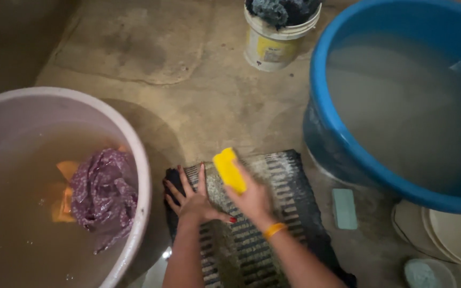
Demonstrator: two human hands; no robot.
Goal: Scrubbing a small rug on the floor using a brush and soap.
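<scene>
Forearms angle up from the bottom edge and converge over the black-and-white striped cloth (273, 213) on the concrete floor (188, 90). Our left hand (194, 198) lies flat, fingers spread, pinning the cloth. Our right hand (252, 198) grips a yellow soap bar (229, 169) just above it, between pink basin (140, 160) and blue tub (321, 122)

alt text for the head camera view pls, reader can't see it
A person's right hand holds a yellow soap bar over a striped dark cloth on the concrete floor, the left hand pressing it flat. A pink basin of soaking clothes sits left, a blue tub right.
</scene>
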